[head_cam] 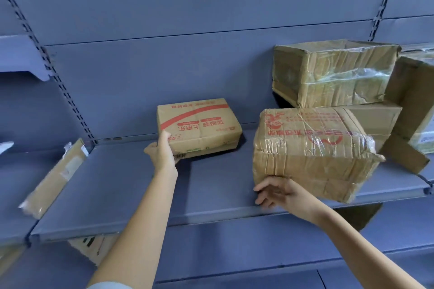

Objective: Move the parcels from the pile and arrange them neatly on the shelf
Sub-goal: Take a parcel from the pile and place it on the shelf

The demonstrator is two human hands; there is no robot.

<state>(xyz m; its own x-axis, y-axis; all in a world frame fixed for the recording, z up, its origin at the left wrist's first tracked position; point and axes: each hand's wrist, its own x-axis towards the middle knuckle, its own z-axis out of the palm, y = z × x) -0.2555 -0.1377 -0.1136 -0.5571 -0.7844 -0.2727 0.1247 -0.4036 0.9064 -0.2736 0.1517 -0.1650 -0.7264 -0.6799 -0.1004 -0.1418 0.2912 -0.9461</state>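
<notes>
A small cardboard parcel with red print (199, 128) lies on the blue-grey shelf (131, 178), near the back. My left hand (162, 152) grips its front left corner, thumb on top. A larger taped parcel with red markings (312, 150) sits to the right, its front hanging slightly over the shelf edge. My right hand (277, 191) is just below its lower left corner, fingers loosely spread and touching the bottom edge.
Behind the big parcel stands a stack: a crumpled taped box (333, 70) on a flatter box (375, 117). More boxes with an open flap (411, 110) crowd the far right. A flat brown package (56, 176) lies on the shelf to the left. Parcels show below the shelf.
</notes>
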